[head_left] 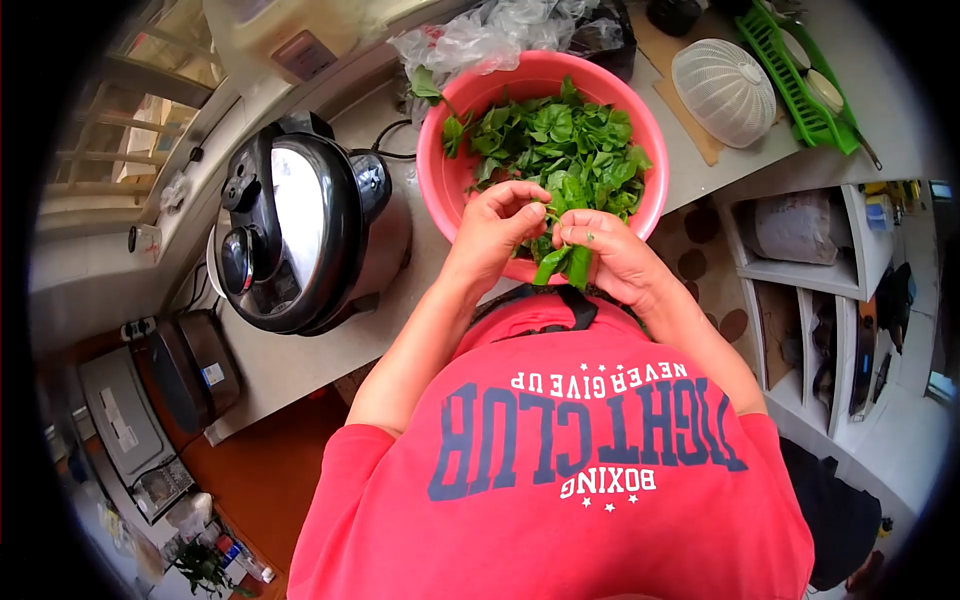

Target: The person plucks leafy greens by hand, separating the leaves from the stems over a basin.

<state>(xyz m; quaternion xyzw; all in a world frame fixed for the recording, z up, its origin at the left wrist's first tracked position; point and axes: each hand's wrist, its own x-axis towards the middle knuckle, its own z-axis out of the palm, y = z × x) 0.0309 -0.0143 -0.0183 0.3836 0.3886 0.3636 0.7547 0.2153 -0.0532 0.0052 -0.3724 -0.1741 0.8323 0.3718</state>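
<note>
Over the near edge of a pink plastic basin [655,150], my two hands work close together on a sprig of leafy greens [577,262]. With thumb and fingertips pinched, my left hand [497,228] grips the sprig's thin stem. My right hand [612,256] is closed round the same sprig, and a few of its leaves hang below the fingers. Behind them, a heap of loose leafy greens [555,128] fills much of the basin. One stem with leaves leans over the basin's left rim.
A black and silver electric pressure cooker [310,230] stands on the counter left of the basin. Crumpled clear plastic bags [480,38] lie behind it. To the right are a white mesh dome [724,92] and a green rack [790,75]. White shelves [800,270] stand lower right.
</note>
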